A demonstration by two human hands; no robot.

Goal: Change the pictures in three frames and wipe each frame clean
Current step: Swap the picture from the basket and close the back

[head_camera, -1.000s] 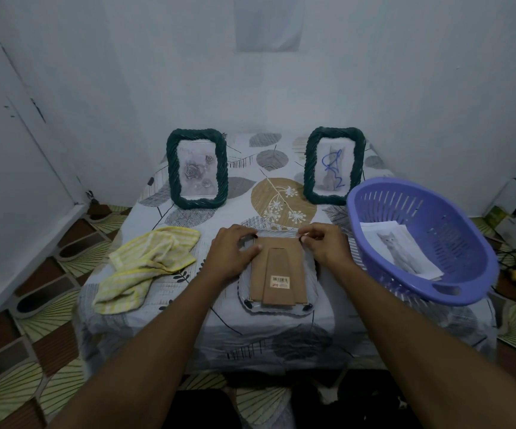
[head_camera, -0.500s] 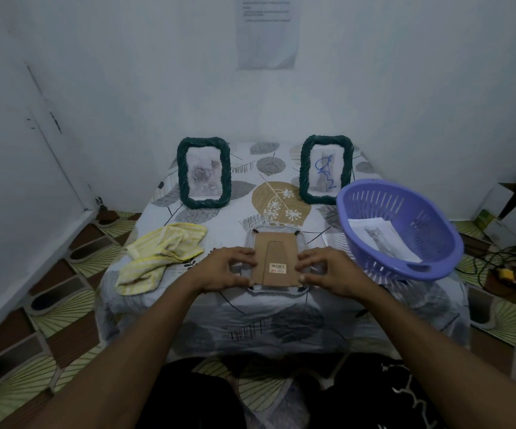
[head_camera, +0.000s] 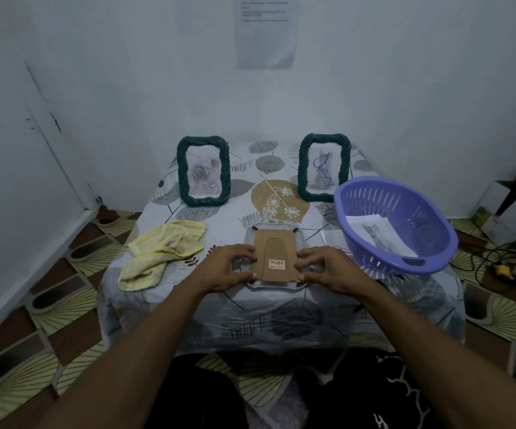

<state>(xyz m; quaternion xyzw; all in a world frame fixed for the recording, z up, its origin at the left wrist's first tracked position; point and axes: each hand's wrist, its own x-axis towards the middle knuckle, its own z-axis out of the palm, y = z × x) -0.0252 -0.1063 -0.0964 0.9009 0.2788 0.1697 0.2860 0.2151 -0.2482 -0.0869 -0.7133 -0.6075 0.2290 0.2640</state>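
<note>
Face-down picture frame with brown cardboard backing: centre of surface front edge. Sides pinched by left hand and right hand. Step, likely: opening the back. Next: release corner clips, lift backing.

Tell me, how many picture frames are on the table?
3. The left frame and the right frame stand upright at the back. The face-down frame lies at the front, held by the left hand and right hand. None seems hidden.

Face-down frame lies before 2 standing frames, cloth on its left, basket on its right.
</note>
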